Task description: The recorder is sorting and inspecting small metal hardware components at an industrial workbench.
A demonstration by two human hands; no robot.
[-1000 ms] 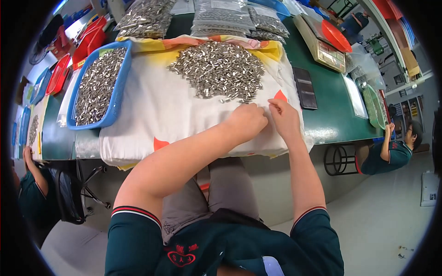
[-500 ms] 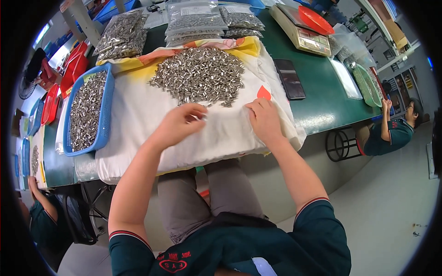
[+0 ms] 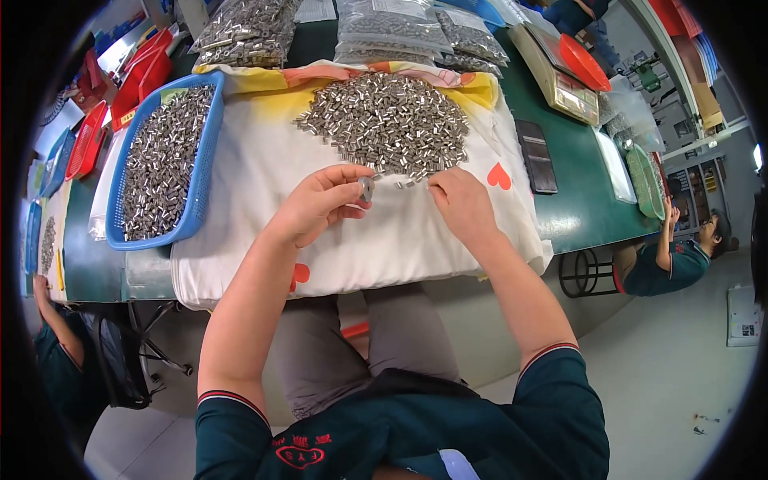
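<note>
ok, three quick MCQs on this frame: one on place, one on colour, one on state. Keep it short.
1. Where does the loose heap of small metal parts lie?
A in a red tray
B on the white cloth
C on the floor

2. What colour is the basket full of parts at the left?
A blue
B green
C black

3. What does the left hand do?
A lies flat and empty
B grips the basket
C pinches a small metal piece

Answers: B, the heap sits on the cloth; A, its rim is blue; C, the piece shows between thumb and fingers.
</note>
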